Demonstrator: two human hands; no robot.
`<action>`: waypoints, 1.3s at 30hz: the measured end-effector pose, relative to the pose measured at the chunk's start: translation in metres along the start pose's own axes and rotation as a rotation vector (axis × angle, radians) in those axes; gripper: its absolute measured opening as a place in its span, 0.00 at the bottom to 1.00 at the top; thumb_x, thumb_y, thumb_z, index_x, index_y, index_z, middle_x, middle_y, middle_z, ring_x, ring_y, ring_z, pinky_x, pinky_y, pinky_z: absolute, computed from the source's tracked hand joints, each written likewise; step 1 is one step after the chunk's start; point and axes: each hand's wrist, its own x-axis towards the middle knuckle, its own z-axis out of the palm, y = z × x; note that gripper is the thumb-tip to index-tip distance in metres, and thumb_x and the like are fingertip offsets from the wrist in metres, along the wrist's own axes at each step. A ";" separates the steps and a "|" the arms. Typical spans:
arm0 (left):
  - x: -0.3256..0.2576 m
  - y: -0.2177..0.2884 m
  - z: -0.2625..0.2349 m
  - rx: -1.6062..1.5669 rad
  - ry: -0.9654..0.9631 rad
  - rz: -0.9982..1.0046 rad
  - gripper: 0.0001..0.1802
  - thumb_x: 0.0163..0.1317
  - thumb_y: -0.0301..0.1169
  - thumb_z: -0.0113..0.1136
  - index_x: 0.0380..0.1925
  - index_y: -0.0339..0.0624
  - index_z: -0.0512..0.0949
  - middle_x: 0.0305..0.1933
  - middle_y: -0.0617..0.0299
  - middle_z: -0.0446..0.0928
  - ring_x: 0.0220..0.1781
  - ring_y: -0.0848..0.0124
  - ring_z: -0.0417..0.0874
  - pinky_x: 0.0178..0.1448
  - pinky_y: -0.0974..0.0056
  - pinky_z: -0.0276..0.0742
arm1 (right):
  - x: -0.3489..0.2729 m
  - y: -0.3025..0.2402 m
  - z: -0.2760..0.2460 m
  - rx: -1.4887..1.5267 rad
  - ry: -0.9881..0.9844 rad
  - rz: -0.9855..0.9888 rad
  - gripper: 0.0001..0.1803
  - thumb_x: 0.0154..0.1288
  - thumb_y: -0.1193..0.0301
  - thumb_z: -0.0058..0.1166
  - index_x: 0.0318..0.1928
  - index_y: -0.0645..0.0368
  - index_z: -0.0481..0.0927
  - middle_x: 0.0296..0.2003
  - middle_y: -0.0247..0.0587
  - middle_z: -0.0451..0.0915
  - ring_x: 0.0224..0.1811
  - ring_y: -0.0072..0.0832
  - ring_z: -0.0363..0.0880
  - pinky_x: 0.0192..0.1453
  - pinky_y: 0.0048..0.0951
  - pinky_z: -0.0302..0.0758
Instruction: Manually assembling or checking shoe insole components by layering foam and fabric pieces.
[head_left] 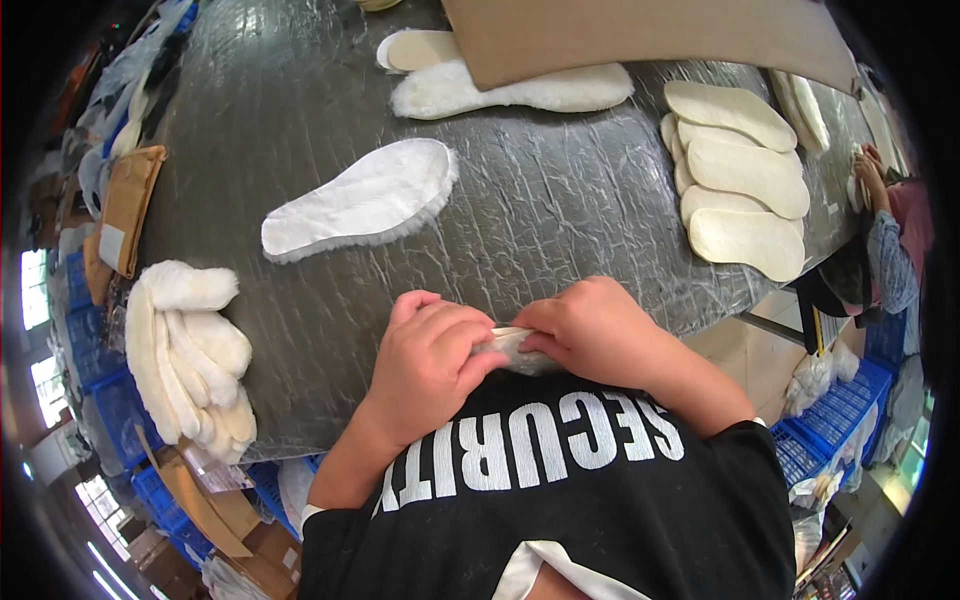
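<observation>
Your left hand (428, 362) and right hand (590, 328) meet at the near edge of the table (560, 190), right against your black shirt (560, 490). Both are closed on one small pale piece (512, 347), a whitish strip pinched between them; your left fingers curl over its left end and your right thumb and fingers grip its right end. Most of the piece is hidden by your hands, so you cannot tell its full shape. The table is covered with wrinkled clear film. Out past your hands, toward the middle of the table, a single fleecy white insole (362, 198) lies flat, toe pointing to the far right. At the left edge sits a stack of fleecy insoles (188, 350), fanned out and overhanging the edge. Toward the right edge a row of smooth cream insoles (745, 185) lies overlapped, one upon the next. At the far edge another fleecy insole (510, 90) lies partly under a brown cardboard sheet (650, 35). Beyond the right edge another person's hand (868, 168) rests at the table.
</observation>
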 end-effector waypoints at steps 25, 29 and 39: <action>-0.018 -0.010 -0.006 0.173 0.036 -0.080 0.09 0.50 0.25 0.66 0.30 0.42 0.75 0.33 0.63 0.78 0.38 0.62 0.77 0.50 0.55 0.65 | -0.008 0.007 0.006 0.046 0.140 0.014 0.10 0.58 0.65 0.60 0.40 0.51 0.84 0.23 0.44 0.81 0.26 0.44 0.81 0.32 0.41 0.76; -0.018 -0.009 -0.004 0.146 0.097 -0.083 0.08 0.52 0.25 0.66 0.32 0.42 0.76 0.32 0.63 0.79 0.35 0.63 0.78 0.50 0.55 0.65 | -0.007 0.006 0.003 0.046 0.090 0.024 0.09 0.58 0.66 0.60 0.40 0.51 0.84 0.22 0.44 0.81 0.26 0.44 0.81 0.32 0.40 0.76; -0.017 -0.006 -0.003 0.230 0.111 -0.056 0.08 0.53 0.24 0.66 0.34 0.41 0.78 0.33 0.63 0.79 0.34 0.65 0.79 0.52 0.53 0.67 | -0.007 0.009 0.002 0.102 0.071 0.017 0.09 0.57 0.67 0.61 0.40 0.50 0.85 0.22 0.43 0.81 0.26 0.43 0.81 0.32 0.40 0.76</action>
